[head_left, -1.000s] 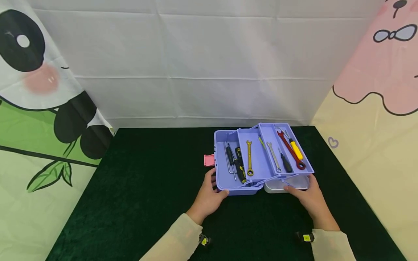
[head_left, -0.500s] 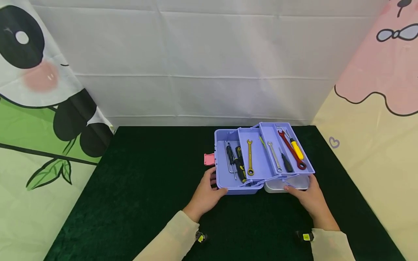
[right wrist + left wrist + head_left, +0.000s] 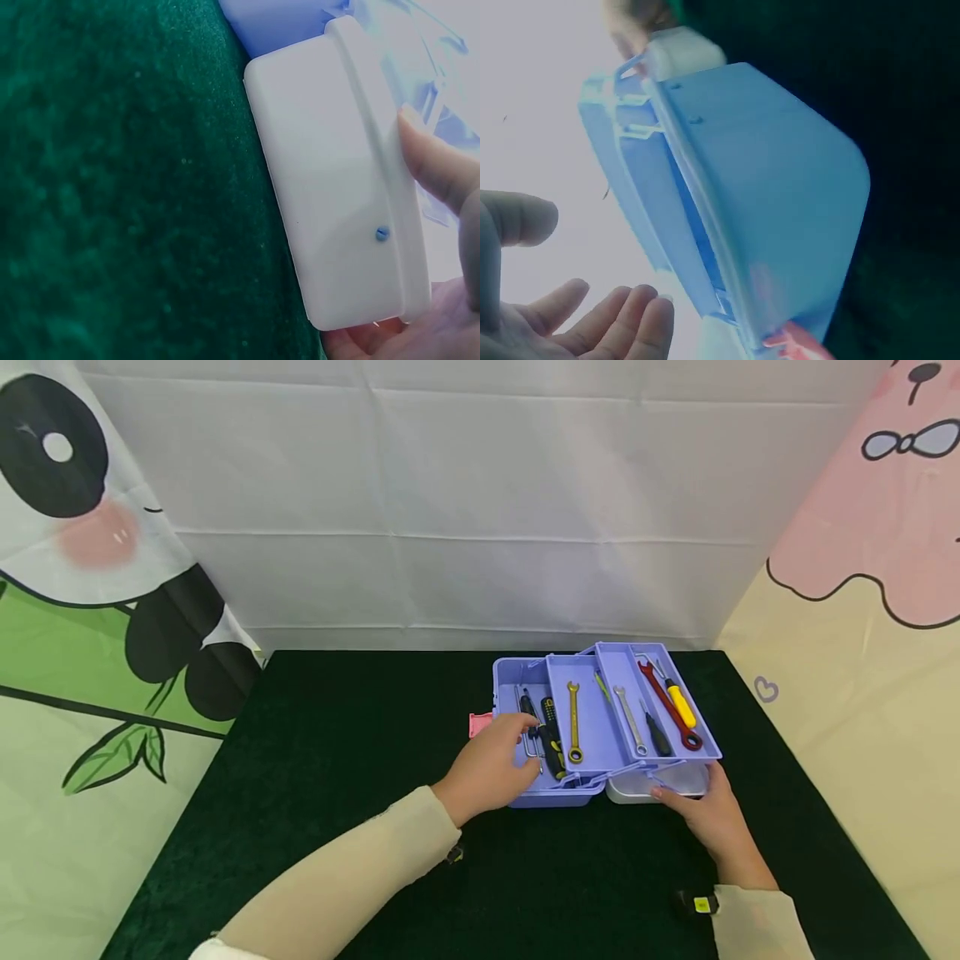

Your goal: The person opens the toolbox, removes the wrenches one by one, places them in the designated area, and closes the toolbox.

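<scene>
A periwinkle toolbox [image 3: 555, 800] lies opened on the table, its stepped trays spread to the right. My left hand [image 3: 487, 770] reaches over its left compartment, fingertips overlapping a black-handled screwdriver [image 3: 527, 702] in the head view. In the left wrist view the fingers [image 3: 615, 322] are spread and hold nothing. Beside them in the compartment lie black-and-yellow handled tools [image 3: 553, 758]. My right hand [image 3: 711, 817] grips the whitish lid [image 3: 633, 791] below the trays; in the right wrist view the thumb [image 3: 435, 165] presses its rim and the other fingers curl under it.
The middle tray holds a gold wrench [image 3: 573, 718]. Further right are a silver wrench [image 3: 630, 720], a dark screwdriver [image 3: 660, 737], a red wrench [image 3: 663, 693] and a yellow-handled screwdriver [image 3: 680, 706]. A pink latch [image 3: 480, 724] sticks out left. Dark green cloth [image 3: 360, 735] covers the table.
My left hand has let go of the toolbox's left side and moved up and right over the left compartment. The right hand and the toolbox stay in place.
</scene>
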A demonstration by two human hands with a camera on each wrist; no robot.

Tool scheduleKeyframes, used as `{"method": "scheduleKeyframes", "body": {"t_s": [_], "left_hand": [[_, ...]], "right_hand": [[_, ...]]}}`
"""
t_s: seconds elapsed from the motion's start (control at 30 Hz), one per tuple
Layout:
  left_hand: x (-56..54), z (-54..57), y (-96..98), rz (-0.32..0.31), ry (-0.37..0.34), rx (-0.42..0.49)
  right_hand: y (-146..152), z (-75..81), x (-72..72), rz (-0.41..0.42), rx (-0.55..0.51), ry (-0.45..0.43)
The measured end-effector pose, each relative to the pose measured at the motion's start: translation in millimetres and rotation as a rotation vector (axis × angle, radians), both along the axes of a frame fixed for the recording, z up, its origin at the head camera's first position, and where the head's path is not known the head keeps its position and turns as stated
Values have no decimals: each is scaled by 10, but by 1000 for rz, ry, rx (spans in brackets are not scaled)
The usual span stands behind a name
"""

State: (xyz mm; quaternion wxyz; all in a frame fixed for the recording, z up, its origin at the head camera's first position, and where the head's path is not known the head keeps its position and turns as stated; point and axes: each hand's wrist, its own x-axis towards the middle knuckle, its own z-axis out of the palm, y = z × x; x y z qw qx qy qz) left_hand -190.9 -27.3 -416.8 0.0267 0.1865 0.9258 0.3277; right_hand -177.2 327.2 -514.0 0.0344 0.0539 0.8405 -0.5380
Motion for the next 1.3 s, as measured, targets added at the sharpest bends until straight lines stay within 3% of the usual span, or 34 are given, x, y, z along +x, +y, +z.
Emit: {"method": "scheduleKeyframes", "body": {"t_s": [0.17, 0.33, 0.5, 0.9, 1.1, 1.3], "left_hand": [[-151, 107, 215, -109, 81, -188], [-311, 186, 436, -131, 150, -295], [-448, 225, 624, -113, 185, -349], [-610, 326, 1011, -38, 110, -405], [-633, 253, 1164, 2, 88, -439], [-629, 148, 1237, 39, 94, -529]], "right_hand": [[3, 6, -4, 8, -3, 0], [-13, 22, -8, 13, -7, -3], [-27, 34, -2, 11, 1, -10], [-12, 46, 23, 26, -24, 29], [-12, 37, 40, 14, -19, -8], [-16, 47, 42, 13, -11, -6]]}}
